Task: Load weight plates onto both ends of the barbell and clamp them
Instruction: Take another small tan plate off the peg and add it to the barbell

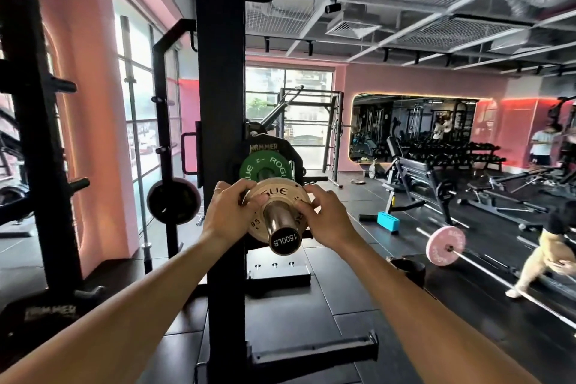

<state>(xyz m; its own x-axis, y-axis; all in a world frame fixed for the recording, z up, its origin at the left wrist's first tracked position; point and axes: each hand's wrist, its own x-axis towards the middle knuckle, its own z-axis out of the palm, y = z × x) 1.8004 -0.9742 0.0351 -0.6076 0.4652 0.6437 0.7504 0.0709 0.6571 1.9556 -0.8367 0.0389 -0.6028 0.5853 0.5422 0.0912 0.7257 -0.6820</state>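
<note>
- We are reaching both bare arms forward to the sleeve (282, 223), whose chrome end is pointing at us with a cap reading 1500LB.
- We are gripping the small tan plate (278, 200), already threaded on the sleeve, by its rim: the left hand (225, 216) is clamping its fingers on the left edge, and the right hand (327, 215) is pinching the right edge.
- A ring is showing on one left finger.
- Just behind the tan plate, a green plate (265, 167) is sitting on the same sleeve, with what is probably a black plate (271, 146) behind it, partly hidden.
- The black upright (219, 103) is standing just left of the plates.
- Farther off on the floor, a pink plate (445, 245) is sitting on another bar.
</note>
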